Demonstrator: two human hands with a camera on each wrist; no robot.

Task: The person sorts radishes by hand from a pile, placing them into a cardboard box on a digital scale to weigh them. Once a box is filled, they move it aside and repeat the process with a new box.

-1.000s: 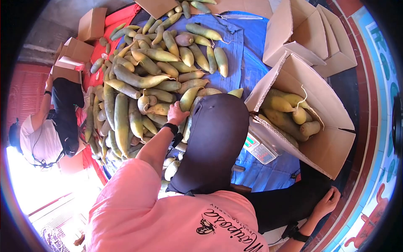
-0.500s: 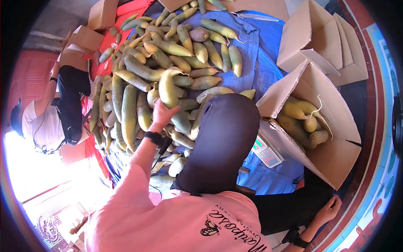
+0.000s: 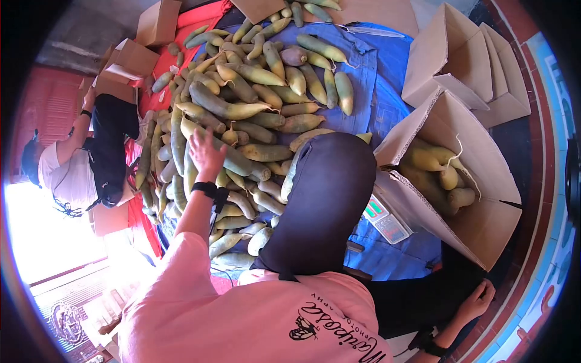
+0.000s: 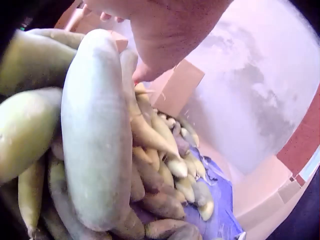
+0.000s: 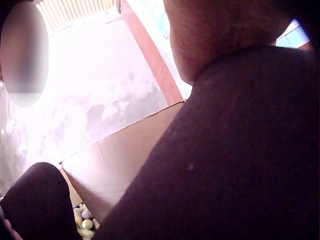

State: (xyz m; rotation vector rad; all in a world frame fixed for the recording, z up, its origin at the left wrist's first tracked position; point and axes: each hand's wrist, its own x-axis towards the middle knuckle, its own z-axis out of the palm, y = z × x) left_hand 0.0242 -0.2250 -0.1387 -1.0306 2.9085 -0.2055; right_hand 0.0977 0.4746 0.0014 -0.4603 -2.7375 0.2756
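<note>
My left hand lies with spread fingers over a long green radish on the heap, whose pale tip points to the upper left. In the left wrist view the hand is at the top, and a thick pale green radish fills the near side. More radishes are piled around it. My right hand rests by my dark-clothed knee at the lower right, fingers loosely bent, holding nothing. Only part of that hand shows in the right wrist view.
An open carton with several radishes stands right of my raised knee, beside a scale. Other cartons are at the upper right. A knife lies on the blue sheet. Another person is at the left.
My left hand has lifted a radish from beside my knee, carried it left and lowered it onto the heap, its tip swinging leftward; the fingers are now spread. The right hand stays by the knee.
</note>
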